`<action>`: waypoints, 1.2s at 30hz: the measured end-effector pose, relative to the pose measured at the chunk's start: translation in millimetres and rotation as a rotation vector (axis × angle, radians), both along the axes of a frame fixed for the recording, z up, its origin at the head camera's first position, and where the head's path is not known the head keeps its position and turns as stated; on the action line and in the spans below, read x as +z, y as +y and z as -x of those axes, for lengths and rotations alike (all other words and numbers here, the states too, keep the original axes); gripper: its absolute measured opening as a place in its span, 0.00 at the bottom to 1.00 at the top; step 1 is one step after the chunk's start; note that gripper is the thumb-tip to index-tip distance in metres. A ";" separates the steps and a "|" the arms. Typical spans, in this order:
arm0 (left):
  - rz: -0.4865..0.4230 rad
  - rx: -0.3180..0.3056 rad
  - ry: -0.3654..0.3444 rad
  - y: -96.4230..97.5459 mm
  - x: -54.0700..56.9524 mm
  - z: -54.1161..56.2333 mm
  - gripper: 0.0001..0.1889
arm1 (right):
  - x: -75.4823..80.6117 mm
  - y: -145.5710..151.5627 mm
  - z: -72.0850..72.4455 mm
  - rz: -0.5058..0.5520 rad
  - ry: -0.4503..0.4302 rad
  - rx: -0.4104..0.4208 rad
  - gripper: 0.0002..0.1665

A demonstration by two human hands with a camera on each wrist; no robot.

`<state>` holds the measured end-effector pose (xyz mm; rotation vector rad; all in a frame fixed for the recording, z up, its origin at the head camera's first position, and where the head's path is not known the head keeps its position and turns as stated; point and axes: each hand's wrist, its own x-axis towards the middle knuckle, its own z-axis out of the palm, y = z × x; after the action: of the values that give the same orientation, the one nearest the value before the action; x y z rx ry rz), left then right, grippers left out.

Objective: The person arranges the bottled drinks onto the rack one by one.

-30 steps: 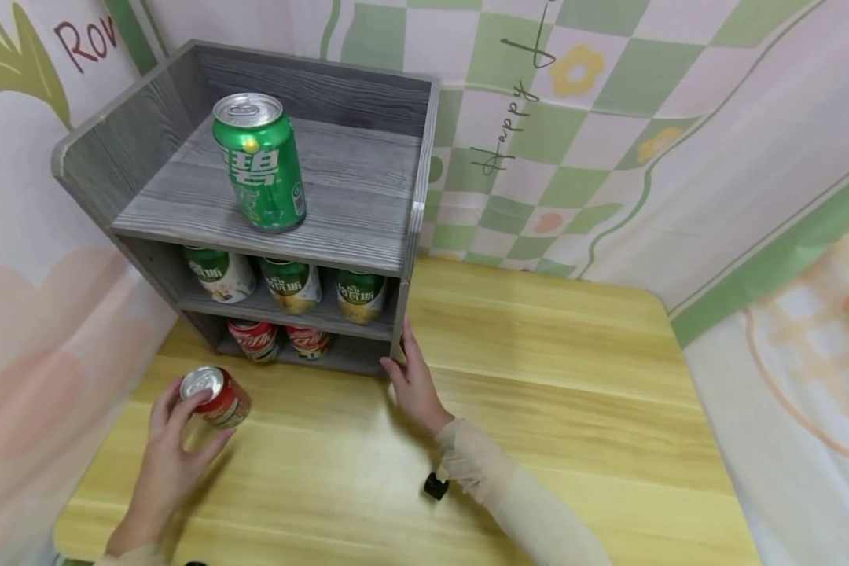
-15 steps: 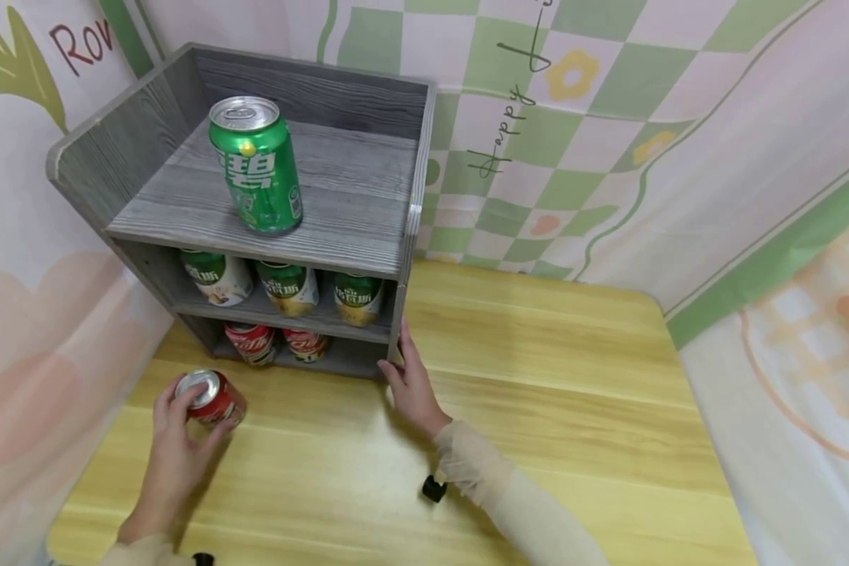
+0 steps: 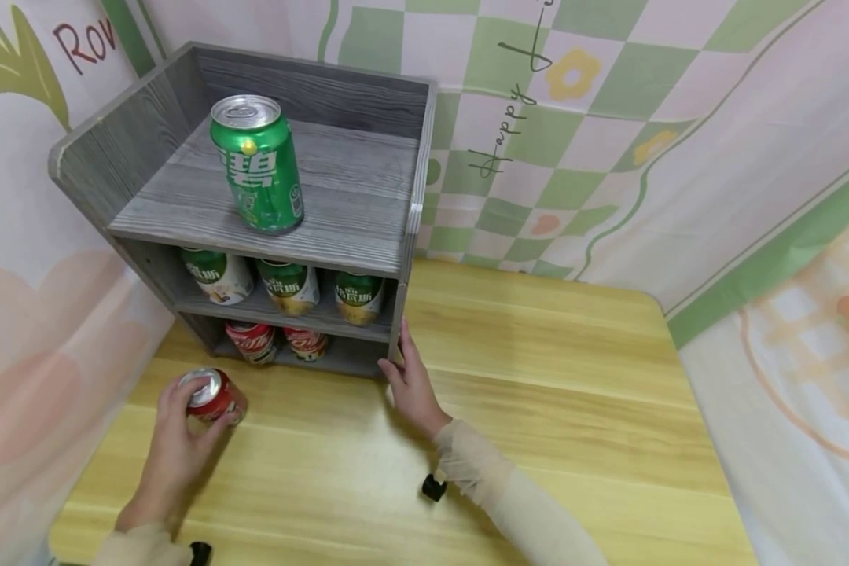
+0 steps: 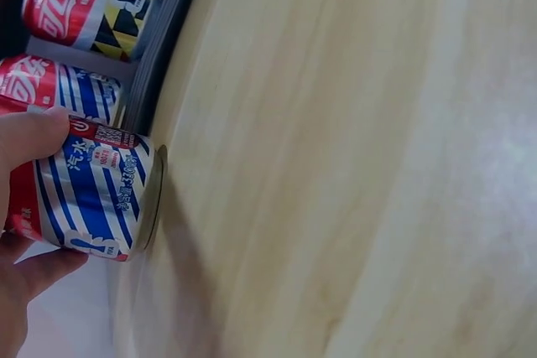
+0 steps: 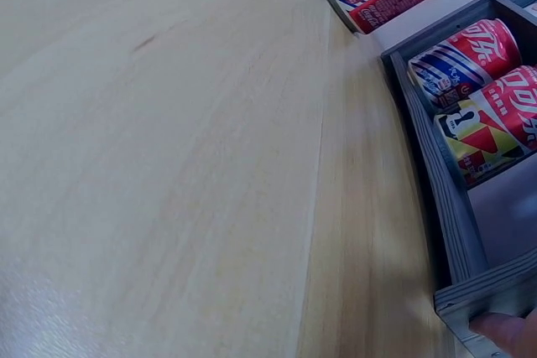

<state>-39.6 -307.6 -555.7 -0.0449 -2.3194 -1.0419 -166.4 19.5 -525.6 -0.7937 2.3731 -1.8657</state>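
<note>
My left hand (image 3: 177, 440) grips a red cola can (image 3: 221, 399) from above, thumb on one side and fingers on the other, in front of the grey shelf's left end. The left wrist view shows the can's (image 4: 92, 186) blue-and-white striped side. My right hand (image 3: 416, 389) rests against the lower right corner of the grey wooden shelf (image 3: 354, 165), its thumb (image 5: 497, 329) on the front edge. Two red cola cans stand in the bottom compartment: a striped one (image 5: 463, 63) and a yellow-patterned one (image 5: 495, 123).
A green soda can (image 3: 262, 173) stands on the shelf's top. Several green-and-white cans, one at the right (image 3: 358, 299), fill the middle compartment. The yellow wooden table (image 3: 552, 409) extends to the right. A patterned curtain (image 3: 509, 141) hangs behind.
Over the last second my left thumb has come in against the cola can, which stays in nearly the same place. My right hand has kept its place on the shelf.
</note>
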 end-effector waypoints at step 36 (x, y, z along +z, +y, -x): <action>-0.020 -0.190 0.027 43.2 17.9 29.1 0.41 | -36.2 -0.2 14.5 -0.016 0.011 -0.037 0.50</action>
<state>-68.7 -264.3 -537.8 -0.2743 -2.3144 -1.1498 -180.9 19.2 -561.8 -0.7663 2.4223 -1.8575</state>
